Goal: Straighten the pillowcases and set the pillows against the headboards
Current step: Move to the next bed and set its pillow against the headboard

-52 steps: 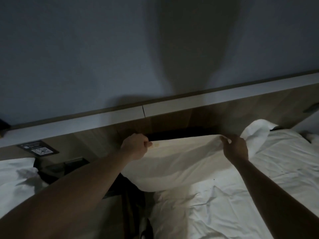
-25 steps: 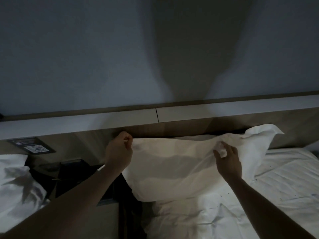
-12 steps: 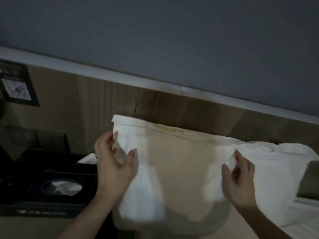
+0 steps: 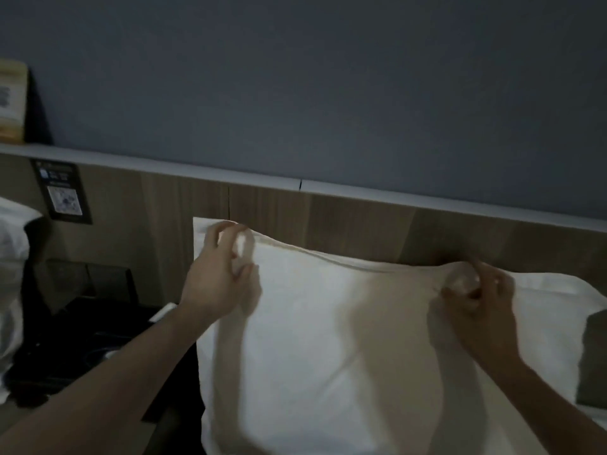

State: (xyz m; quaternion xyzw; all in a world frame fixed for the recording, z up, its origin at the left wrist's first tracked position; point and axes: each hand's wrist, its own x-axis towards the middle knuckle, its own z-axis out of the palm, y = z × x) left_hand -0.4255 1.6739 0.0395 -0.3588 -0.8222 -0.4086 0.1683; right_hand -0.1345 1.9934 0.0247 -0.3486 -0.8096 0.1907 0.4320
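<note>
Since half a second ago both hands have climbed from the face of the pillow [image 4: 328,339] to its top seam, and the pillow now stands taller against the headboard [image 4: 345,224]. The left hand's fingers [image 4: 230,234] are curled over the upper left corner of the pillowcase, thumb below and fingertips above, pinching a fold of the white cloth just beside the corner flap. The left hand [image 4: 216,280] sits at the pillow's left edge, its forearm reaching in from the lower left. The right hand's fingers [image 4: 473,290] are bunched closed around a gathered tuft of fabric on the top seam, further to the right; the right hand [image 4: 483,310] lies over the pillow's upper right part with its forearm coming from the lower right. The seam runs taut between the two grips, sloping down to the right. The pillow stands upright on the bed, its top edge touching the wooden headboard below the pale ledge [image 4: 427,200]. To the left, a dark placard [image 4: 62,192] is fixed to the headboard, with a dark bedside unit [image 4: 82,339] below it and another white pillow [image 4: 13,231] at the far left edge
</note>
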